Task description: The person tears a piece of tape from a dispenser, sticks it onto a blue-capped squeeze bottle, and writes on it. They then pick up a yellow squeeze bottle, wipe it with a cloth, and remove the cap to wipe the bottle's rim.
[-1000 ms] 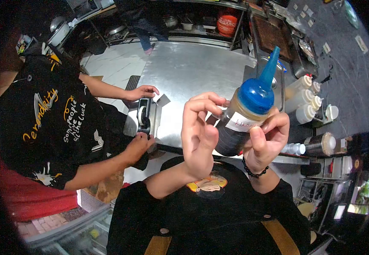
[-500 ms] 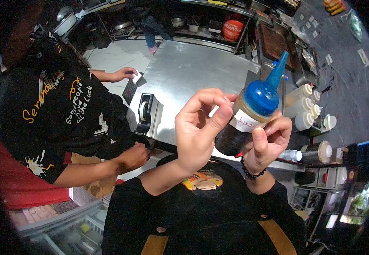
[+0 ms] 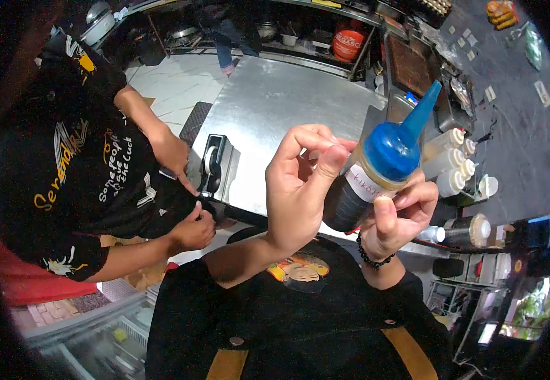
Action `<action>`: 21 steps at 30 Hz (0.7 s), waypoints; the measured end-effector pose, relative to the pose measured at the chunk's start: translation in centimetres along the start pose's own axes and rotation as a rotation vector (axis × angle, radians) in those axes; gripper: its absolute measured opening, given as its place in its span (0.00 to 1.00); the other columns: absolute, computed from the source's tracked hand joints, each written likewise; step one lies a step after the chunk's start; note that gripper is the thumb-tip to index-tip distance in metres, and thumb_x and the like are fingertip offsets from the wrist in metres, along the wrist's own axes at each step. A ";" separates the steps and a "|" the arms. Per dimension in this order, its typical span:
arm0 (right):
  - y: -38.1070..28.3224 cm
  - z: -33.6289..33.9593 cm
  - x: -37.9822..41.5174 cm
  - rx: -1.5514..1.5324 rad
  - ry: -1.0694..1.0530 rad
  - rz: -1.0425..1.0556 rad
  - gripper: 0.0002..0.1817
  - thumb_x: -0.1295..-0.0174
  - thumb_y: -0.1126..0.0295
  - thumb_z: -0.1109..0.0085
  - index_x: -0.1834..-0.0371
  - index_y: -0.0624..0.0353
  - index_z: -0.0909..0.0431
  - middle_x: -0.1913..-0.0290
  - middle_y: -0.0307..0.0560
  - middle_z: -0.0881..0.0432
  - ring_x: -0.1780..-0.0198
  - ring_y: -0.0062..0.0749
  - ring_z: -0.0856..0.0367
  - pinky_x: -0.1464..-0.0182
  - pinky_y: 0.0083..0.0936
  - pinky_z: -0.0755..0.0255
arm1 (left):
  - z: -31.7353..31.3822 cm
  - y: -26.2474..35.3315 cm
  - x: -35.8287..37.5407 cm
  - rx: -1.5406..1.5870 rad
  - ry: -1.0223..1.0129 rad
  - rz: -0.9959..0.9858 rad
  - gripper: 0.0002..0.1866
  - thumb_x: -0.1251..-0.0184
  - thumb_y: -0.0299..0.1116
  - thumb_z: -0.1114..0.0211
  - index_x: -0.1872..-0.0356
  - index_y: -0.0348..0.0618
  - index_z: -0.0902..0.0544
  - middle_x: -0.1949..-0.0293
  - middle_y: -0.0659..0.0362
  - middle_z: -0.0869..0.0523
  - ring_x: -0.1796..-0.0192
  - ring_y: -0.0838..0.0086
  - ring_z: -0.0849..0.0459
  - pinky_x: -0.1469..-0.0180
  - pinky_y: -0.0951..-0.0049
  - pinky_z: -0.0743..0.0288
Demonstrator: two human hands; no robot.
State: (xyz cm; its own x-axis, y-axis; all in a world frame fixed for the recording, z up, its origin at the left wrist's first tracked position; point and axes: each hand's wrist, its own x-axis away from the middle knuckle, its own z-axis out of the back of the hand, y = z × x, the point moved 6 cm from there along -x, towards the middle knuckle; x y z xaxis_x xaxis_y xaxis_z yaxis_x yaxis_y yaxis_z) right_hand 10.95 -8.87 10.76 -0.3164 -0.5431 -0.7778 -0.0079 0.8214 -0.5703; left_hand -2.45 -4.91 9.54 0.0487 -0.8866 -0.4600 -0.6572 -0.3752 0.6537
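Observation:
A squeeze bottle (image 3: pixel 350 201) with dark contents and a blue nozzle cap (image 3: pixel 391 152) is tilted up to the right in front of my chest. A white label (image 3: pixel 365 183) with red handwriting lies on its side. My right hand (image 3: pixel 396 212) grips the bottle from the right, thumb near the label's lower edge. At the bottle's left, my left hand (image 3: pixel 306 183) pinches thumb and fingers together by the label's left end; whatever is between the fingertips is too small to make out.
A steel table (image 3: pixel 268 95) stands ahead, with a black tape dispenser (image 3: pixel 213 166) at its left edge. A co-worker in a black shirt (image 3: pixel 78 164) stands at the left. White-capped squeeze bottles (image 3: pixel 449 161) stand at the right. An orange bucket (image 3: pixel 348 45) sits on the back shelf.
The co-worker's far hand has moved from the table's left edge down beside the tape dispenser. The bottle and my right hand have shifted slightly right; the label lies flatter on the bottle.

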 end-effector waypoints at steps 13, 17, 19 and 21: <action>1.0 -0.2 -2.3 0.058 -0.053 0.004 0.19 0.59 0.74 0.31 0.74 0.53 0.36 0.77 0.37 0.33 0.75 0.23 0.37 0.69 0.20 0.41 | -0.6 -0.7 -2.6 -0.003 -0.013 0.071 0.06 0.35 0.28 0.42 0.65 0.38 0.29 0.65 0.60 0.25 0.62 0.82 0.24 0.58 0.82 0.30; 1.5 0.1 -2.1 0.065 -0.065 -0.015 0.19 0.59 0.74 0.30 0.74 0.52 0.36 0.78 0.36 0.33 0.75 0.23 0.37 0.68 0.20 0.41 | -0.2 -1.7 -2.5 -0.019 0.037 0.225 0.08 0.36 0.27 0.40 0.61 0.38 0.29 0.64 0.61 0.26 0.62 0.83 0.26 0.58 0.84 0.31; 1.5 0.1 -2.0 0.066 -0.061 -0.019 0.19 0.59 0.74 0.31 0.74 0.52 0.36 0.78 0.36 0.33 0.74 0.23 0.37 0.67 0.20 0.41 | -0.2 -1.8 -2.7 0.039 0.069 0.229 0.11 0.37 0.26 0.39 0.58 0.39 0.32 0.64 0.61 0.27 0.62 0.83 0.26 0.58 0.85 0.32; 1.6 0.2 -1.9 0.063 -0.067 -0.006 0.19 0.59 0.74 0.31 0.74 0.52 0.36 0.78 0.36 0.33 0.74 0.23 0.37 0.67 0.20 0.40 | -0.1 -2.2 -2.7 0.101 0.054 0.260 0.17 0.39 0.25 0.38 0.54 0.40 0.36 0.64 0.61 0.29 0.62 0.84 0.27 0.60 0.86 0.31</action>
State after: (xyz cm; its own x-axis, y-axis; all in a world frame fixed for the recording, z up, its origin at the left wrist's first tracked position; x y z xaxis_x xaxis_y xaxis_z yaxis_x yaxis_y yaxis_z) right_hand 11.76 -6.60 11.24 -0.2520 -0.5604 -0.7889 0.0509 0.8064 -0.5891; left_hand -1.11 -1.75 9.38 -0.0936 -0.9637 -0.2500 -0.7246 -0.1063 0.6809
